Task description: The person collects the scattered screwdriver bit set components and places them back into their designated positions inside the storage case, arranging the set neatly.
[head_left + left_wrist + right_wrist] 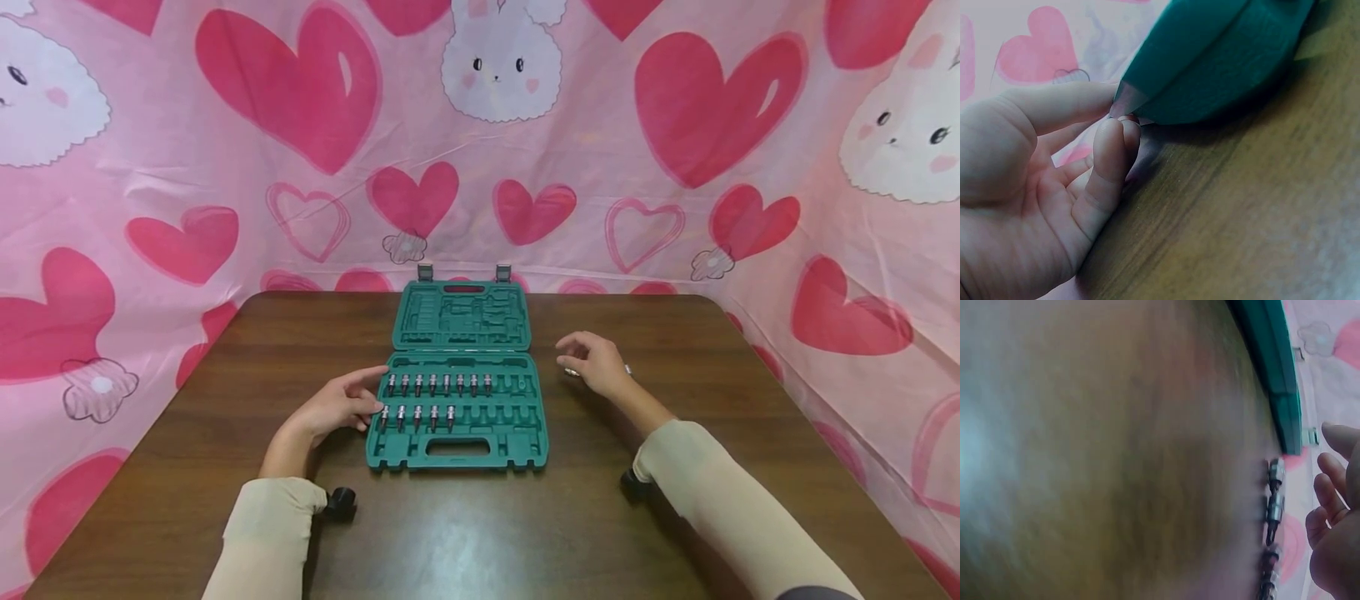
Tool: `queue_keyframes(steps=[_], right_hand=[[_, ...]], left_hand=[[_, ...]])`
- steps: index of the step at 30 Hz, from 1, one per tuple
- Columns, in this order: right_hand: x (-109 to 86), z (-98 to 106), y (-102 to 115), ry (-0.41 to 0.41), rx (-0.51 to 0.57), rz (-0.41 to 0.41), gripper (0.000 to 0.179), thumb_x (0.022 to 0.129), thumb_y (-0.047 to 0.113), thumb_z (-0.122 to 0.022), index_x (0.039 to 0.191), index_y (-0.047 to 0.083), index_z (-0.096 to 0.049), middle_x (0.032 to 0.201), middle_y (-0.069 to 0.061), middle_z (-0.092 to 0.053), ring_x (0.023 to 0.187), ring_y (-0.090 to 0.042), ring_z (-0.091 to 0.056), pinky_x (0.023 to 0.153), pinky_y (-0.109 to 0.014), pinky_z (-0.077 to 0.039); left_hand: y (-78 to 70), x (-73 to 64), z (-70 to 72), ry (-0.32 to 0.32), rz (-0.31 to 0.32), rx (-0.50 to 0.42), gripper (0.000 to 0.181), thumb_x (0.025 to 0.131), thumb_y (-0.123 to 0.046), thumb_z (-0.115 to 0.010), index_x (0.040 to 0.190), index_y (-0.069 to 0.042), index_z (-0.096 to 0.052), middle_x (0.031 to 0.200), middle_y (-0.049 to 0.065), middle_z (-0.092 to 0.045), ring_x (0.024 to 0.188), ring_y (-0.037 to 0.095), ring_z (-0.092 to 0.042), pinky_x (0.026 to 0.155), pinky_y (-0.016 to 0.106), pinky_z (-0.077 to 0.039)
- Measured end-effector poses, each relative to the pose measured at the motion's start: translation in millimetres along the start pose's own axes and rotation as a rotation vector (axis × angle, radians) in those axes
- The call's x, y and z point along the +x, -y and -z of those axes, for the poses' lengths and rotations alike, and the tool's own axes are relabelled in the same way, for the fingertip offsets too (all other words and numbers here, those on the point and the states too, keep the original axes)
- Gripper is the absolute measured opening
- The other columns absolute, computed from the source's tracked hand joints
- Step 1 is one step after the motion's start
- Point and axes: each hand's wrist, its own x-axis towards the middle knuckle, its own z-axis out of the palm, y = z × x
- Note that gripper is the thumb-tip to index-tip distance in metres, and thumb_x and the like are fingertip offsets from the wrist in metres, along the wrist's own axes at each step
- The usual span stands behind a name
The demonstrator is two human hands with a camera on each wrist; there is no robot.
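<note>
An opened green socket case (457, 458) lies on the table, its lid leaning back. Several silver bit sockets (418, 417) sit in two rows of its slots, filled from the left. At the case's left side is my left hand (330, 408); index finger and thumb touch the edge, the other fingers bent below. The left wrist view has these fingertips right at the green case's corner (1166, 94). My right hand (596, 364) hovers right of the case, fingers loosely bent around nothing visible. Beside it, loose bit sockets (1275, 509) show in a row in the right wrist view.
The brown wooden table (465, 542) reaches back to a pink curtain (322, 242) with hearts and rabbits. Two latches (503, 272) stick up from the lid's far edge. Unfilled slots (510, 417) are on the right of both rows.
</note>
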Motion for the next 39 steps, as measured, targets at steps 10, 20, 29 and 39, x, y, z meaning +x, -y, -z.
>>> queue_keyframes(steps=[10, 20, 29, 39], right_hand=[[5.5, 17, -14, 0.000, -0.034, -0.030, 0.020, 0.086, 0.013, -0.075, 0.105, 0.009, -0.070, 0.083, -0.004, -0.061, 0.078, -0.023, -0.055, 0.067, -0.036, -0.048], [3.1, 26, -23, 0.020, -0.086, -0.036, 0.022, 0.087, 0.013, -0.075, 0.107, 0.007, -0.070, 0.079, -0.004, -0.058, 0.075, -0.023, -0.052, 0.065, -0.036, -0.044], [-0.9, 33, -32, -0.004, -0.133, -0.038, 0.021, 0.086, 0.012, -0.075, 0.105, 0.008, -0.071, 0.074, -0.002, -0.057, 0.067, -0.020, -0.052, 0.062, -0.036, -0.043], [-8.3, 42, -44, -0.058, -0.199, -0.045, 0.020, 0.083, 0.013, -0.076, 0.101, 0.007, -0.072, 0.069, 0.000, -0.056, 0.066, -0.019, -0.051, 0.061, -0.035, -0.040]], left_hand=[[1.9, 0.7, 1.2, 0.003, 0.001, -0.004, 0.066, 0.093, -0.011, -0.065, 0.151, -0.008, -0.033, 0.093, 0.014, -0.065, 0.076, 0.024, -0.059, 0.066, 0.033, -0.055], [1.1, -0.2, 2.0, 0.006, 0.002, -0.002, 0.066, 0.093, -0.012, -0.065, 0.151, -0.007, -0.033, 0.095, 0.015, -0.065, 0.076, 0.025, -0.059, 0.066, 0.034, -0.055], [2.5, 0.8, 1.5, 0.001, 0.011, -0.005, 0.065, 0.093, -0.011, -0.065, 0.151, -0.008, -0.035, 0.093, 0.015, -0.065, 0.076, 0.025, -0.060, 0.067, 0.034, -0.055], [1.0, -0.1, 0.8, 0.003, 0.005, -0.006, 0.066, 0.093, -0.010, -0.065, 0.151, -0.007, -0.034, 0.094, 0.015, -0.065, 0.075, 0.024, -0.060, 0.066, 0.033, -0.055]])
